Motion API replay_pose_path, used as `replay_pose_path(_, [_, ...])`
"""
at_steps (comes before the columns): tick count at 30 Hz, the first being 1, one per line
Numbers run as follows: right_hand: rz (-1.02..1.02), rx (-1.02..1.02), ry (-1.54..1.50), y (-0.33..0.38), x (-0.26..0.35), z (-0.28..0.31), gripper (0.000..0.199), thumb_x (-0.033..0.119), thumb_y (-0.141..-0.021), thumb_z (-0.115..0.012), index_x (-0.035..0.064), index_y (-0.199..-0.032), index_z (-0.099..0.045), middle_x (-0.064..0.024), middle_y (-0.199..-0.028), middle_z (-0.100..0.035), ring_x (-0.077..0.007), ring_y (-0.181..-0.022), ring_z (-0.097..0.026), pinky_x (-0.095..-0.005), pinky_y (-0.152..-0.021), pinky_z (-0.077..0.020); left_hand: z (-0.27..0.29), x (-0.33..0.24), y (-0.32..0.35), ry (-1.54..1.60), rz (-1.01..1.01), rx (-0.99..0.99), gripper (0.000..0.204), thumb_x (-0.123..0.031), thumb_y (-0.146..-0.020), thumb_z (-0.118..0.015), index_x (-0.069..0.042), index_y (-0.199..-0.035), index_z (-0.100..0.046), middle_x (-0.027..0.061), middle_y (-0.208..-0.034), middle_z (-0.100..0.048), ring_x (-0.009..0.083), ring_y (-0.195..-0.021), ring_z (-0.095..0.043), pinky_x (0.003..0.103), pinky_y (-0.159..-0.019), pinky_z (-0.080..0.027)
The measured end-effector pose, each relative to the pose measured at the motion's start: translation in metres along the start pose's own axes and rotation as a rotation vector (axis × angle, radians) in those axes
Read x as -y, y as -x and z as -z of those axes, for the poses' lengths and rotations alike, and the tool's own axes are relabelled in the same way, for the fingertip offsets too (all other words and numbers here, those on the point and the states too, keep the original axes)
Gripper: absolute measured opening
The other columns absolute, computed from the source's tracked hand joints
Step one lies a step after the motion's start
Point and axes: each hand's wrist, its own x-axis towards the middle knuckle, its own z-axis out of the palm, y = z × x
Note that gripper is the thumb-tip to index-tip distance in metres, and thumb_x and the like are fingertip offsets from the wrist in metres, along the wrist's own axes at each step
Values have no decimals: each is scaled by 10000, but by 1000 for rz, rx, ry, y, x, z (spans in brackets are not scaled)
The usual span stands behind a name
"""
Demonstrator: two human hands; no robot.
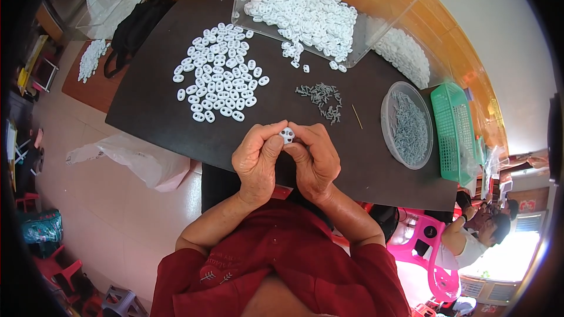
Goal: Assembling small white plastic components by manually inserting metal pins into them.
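Between the fingertips of both hands is a small white plastic piece (286,135) with dark holes in its face. My left hand (257,163) pinches it from the left and my right hand (315,163) from the right, thumbs toward me. The hands meet above the front edge of the dark table (247,147). Beyond my left hand, many white oval two-holed pieces (220,82) lie spread in a patch. A small heap of grey screw-like pins (322,98) lies past my right hand, with a thin wooden stick (357,116) beside it.
A clear plastic box (358,53) of white pieces lies at the back, some spilled at its edge. On the right stand a round tub (385,120) of grey pins and a green basket (445,135). A pink chair (432,235) and another person (470,246) are at lower right.
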Motion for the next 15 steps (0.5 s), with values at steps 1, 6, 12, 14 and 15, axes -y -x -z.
replay_pose_path(1, [0, 1, 0, 0, 1, -1, 261, -28, -745, -657, -33, -1002, -611, -86, -810, -603, -157, -666, -509, -249, -572, -420, -1, -1, 0, 5, -26, -23, 177, -73, -894, -557, 22, -1030, -618, -5, -791, -515, 50, -705, -448, 173, -623, -375])
replay_pose_path(6, [11, -17, 0, 0, 1, -4, 249, -29, -757, -646, -32, -1004, -610, -90, -830, -610, -161, -682, -522, -248, -583, -430, 2, -2, 2, -50, -46, -9, 198, -103, -906, -547, 32, -1038, -605, 14, -859, -538, 65, -760, -467, 189, -679, -382])
replay_pose_path(12, [-8, 1, -16, 3, 3, -8, 259, -7, -782, -636, -23, -1037, -594, -80, -852, -590, -152, -682, -516, -245, -601, -431, 4, -3, 0, -47, -82, -24, 178, -70, -895, -553, 23, -1034, -613, 2, -788, -519, 60, -704, -455, 183, -624, -381])
replay_pose_path(14, [-15, 11, -11, 3, 5, -8, 254, 5, -791, -633, -21, -1040, -592, -76, -847, -582, -150, -682, -512, -242, -602, -427, 5, -3, 1, -37, -80, -24, 178, -69, -893, -556, 23, -1034, -613, 2, -789, -520, 60, -703, -455, 184, -623, -382])
replay_pose_path(15, [-20, 20, -4, 3, 5, -8, 250, 16, -799, -630, -20, -1043, -590, -72, -841, -574, -147, -682, -508, -239, -603, -424, 5, -4, 0, -49, -78, -21, 178, -69, -891, -559, 24, -1033, -613, 2, -786, -522, 59, -701, -455, 183, -623, -382])
